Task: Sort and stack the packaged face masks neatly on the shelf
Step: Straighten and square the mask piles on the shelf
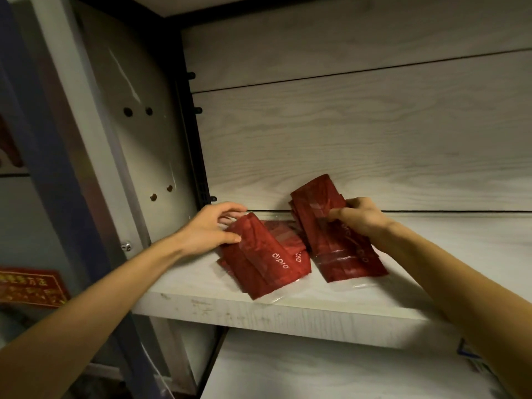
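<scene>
Shelf (288, 309): pale wood board across lower middle of frame, carries all red packs.

Left pile (260, 260), centre frame: several packs overlapping askew, long axis running upper left to lower right, near corner poking over shelf front edge.

Right bundle (331, 228), just right of pile, tilted up, top end toward back wall, long axis same diagonal.

Left hand (210, 228): at upper-left end of pile, thumb pressing top pack, fingers loosely spread, no full grasp.

Right hand (357, 216): pinching bundle near its upper end, bundle hanging below-left of hand; likely next onto pile.
</scene>
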`<state>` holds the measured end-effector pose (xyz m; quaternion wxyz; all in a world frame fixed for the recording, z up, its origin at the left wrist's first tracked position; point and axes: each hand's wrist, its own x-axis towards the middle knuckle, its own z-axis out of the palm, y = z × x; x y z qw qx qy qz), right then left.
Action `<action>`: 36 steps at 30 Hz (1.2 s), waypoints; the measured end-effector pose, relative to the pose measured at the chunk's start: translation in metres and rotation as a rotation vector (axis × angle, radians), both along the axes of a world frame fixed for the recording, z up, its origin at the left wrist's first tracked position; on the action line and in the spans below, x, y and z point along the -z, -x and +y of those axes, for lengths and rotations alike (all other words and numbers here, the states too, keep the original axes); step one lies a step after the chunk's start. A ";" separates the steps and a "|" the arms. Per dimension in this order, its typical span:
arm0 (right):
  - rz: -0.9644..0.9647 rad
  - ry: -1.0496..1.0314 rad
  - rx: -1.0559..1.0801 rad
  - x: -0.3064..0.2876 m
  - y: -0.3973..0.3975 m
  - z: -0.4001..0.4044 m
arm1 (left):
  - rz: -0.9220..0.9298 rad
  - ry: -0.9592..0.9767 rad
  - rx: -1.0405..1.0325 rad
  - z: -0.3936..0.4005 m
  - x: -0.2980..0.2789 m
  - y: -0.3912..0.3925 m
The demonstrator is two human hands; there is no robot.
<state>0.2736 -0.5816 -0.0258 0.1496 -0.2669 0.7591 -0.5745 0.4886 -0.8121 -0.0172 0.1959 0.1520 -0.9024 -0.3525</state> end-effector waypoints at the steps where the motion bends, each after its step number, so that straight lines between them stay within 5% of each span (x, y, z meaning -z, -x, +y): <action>1: -0.029 0.013 0.035 -0.003 0.002 0.004 | -0.001 0.042 0.013 0.001 -0.003 0.008; 8: -0.211 0.111 0.147 -0.014 0.015 0.031 | -0.011 0.233 -0.199 0.031 0.002 0.064; 16: -0.262 0.098 0.004 -0.010 0.012 0.021 | -0.477 0.401 -0.313 0.045 -0.001 0.012; 19: -0.249 0.045 -0.012 -0.010 0.009 0.016 | -0.479 0.373 -0.308 0.051 0.001 -0.005; 23: -0.243 0.012 -0.053 -0.011 0.004 0.017 | -0.363 0.230 -0.327 0.051 -0.008 -0.007; 36: -0.372 0.084 -0.097 -0.013 0.005 0.017 | 0.024 -0.704 -0.313 0.020 -0.028 -0.012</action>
